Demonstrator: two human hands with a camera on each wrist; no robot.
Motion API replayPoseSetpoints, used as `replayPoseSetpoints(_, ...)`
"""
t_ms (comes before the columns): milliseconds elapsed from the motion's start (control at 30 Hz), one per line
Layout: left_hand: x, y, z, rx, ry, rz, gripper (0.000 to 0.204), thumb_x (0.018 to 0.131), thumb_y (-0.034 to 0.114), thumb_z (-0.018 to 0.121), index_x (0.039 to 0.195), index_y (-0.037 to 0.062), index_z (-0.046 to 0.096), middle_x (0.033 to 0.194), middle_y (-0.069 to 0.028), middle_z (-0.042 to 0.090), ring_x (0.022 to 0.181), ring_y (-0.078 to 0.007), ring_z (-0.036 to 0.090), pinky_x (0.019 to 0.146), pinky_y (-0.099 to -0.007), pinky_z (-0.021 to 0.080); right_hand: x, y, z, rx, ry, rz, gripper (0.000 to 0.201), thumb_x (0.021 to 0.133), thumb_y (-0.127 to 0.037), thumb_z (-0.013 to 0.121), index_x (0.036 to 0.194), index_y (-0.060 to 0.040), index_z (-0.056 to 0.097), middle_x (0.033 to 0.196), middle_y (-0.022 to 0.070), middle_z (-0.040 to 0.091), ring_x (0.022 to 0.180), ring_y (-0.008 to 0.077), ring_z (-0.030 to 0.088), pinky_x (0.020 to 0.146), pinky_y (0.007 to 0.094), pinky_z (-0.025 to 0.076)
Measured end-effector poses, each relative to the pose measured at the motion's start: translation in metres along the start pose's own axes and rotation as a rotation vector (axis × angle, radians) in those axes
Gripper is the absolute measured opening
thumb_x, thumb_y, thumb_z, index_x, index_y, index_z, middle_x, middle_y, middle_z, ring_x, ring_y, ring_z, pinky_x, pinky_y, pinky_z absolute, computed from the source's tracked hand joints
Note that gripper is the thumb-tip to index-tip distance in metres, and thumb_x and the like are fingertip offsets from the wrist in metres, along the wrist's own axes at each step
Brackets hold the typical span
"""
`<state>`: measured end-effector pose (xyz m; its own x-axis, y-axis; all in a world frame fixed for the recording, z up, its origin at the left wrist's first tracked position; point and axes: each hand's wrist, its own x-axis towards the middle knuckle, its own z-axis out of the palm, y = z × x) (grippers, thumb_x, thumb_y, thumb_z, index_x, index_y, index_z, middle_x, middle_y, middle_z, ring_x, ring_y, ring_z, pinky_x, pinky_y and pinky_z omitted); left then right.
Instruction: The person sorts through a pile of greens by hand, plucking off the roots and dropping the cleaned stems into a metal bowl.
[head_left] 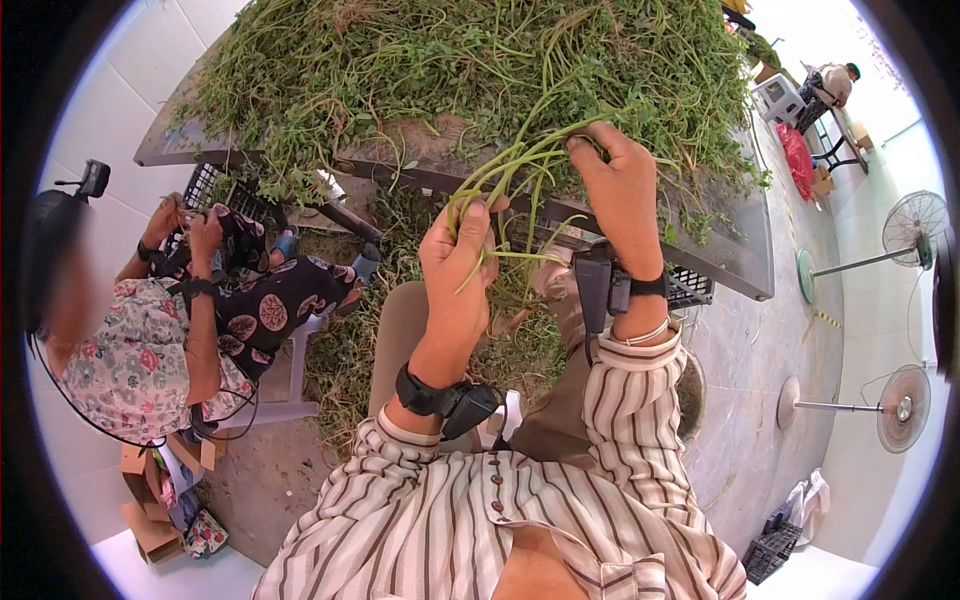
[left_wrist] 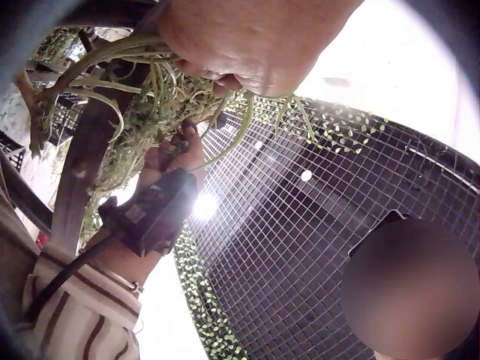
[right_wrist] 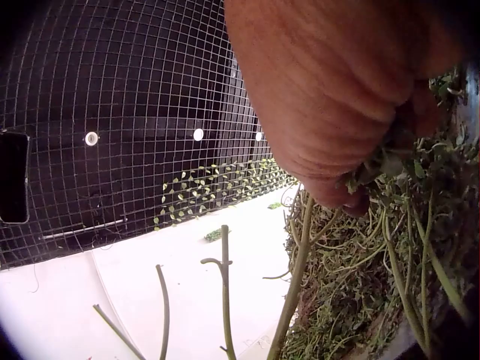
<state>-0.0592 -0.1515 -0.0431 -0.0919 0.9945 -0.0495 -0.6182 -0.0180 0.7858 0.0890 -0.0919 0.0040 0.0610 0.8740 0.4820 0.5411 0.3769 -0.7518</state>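
My left hand grips a bunch of long green plant stems between thumb and fingers, in front of the table edge. Just to its right and slightly higher, my right hand pinches the upper part of the same bunch. Loose stem ends hang below the left hand. From the right wrist, cut-looking stems stick out under the right hand, whose fingertips are partly hidden by leaves. A big heap of leafy greens covers the table beyond both hands.
Another person sits at the left, hands raised near the table corner. Stems and leaves litter the floor below. A black crate sits under the table's right side. Standing fans are at the far right.
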Motion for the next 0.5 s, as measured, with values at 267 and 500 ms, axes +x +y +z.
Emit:
replayPoseSetpoints(267, 0.0008, -0.0003, -0.0025, 0.004, -0.004, -0.025, 0.028, 0.09, 0.024, 0.054, 0.099, -0.003, 0.054, 0.057, 0.0059, 0.039, 0.043, -0.0003, 0.029, 0.038, -0.0161, 0.022, 0.0003, -0.0032, -0.0006, -0.008, -0.012, 0.038, 0.019, 0.076, -0.01, 0.054, 0.088, 0.004, 0.061, 0.073, 0.0172, 0.06, 0.061, 0.0238, 0.054, 0.062, 0.0302, 0.043)
replayPoseSetpoints(500, 0.0002, -0.0009, -0.0022, 0.004, -0.007, -0.011, 0.028, 0.09, 0.023, 0.054, 0.098, -0.003, 0.055, 0.058, 0.0059, 0.04, 0.043, -0.0001, 0.029, 0.038, -0.0159, 0.023, 0.0007, -0.0031, -0.0006, -0.025, -0.011, 0.024, 0.018, 0.075, -0.01, 0.055, 0.087, 0.0036, 0.061, 0.073, 0.0181, 0.059, 0.062, 0.0278, 0.054, 0.062, 0.0318, 0.043)
